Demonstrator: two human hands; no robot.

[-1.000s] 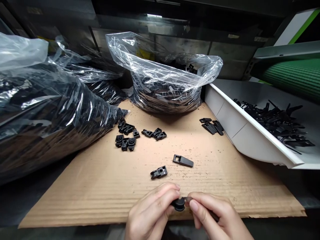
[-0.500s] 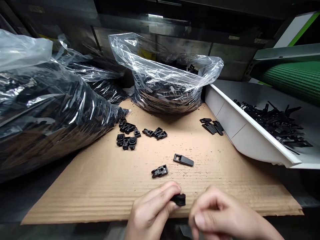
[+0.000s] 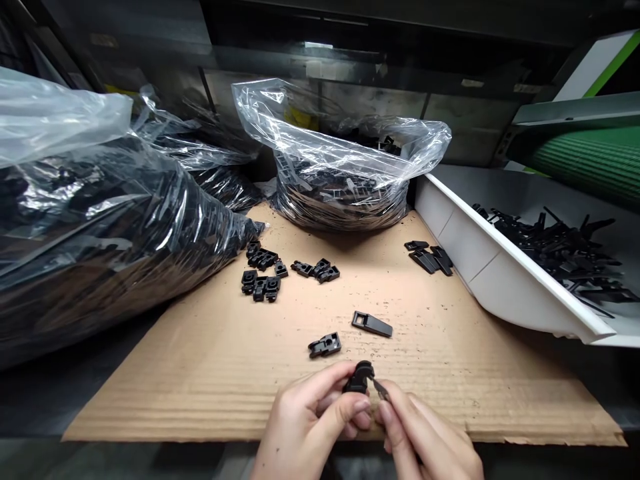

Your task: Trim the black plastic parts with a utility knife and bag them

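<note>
My left hand (image 3: 320,413) pinches a small black plastic part (image 3: 359,377) with a curved, hooked end between thumb and fingers. Close by on the right, my right hand (image 3: 425,427) grips a small pointed blade (image 3: 381,389), its tip against or just beside the part's curved end. Whether blade and part touch, I cannot tell. Just beyond my hands, a black clip piece (image 3: 325,345) lies on the cardboard (image 3: 200,393). Farther up and to the right of that piece is a flat tapered black lever (image 3: 372,324) with a square hole.
Several black clip pieces (image 3: 261,287) lie in clusters at left, and a few tapered levers (image 3: 429,259) at right. Clear bags of black parts stand at left (image 3: 100,233) and at the back (image 3: 340,193). A white tray (image 3: 505,287) holding black parts borders the right.
My right hand has moved left and up to my left hand, bringing the blade to the part. The black part is now turned with its curved end up. The view has shifted slightly.
</note>
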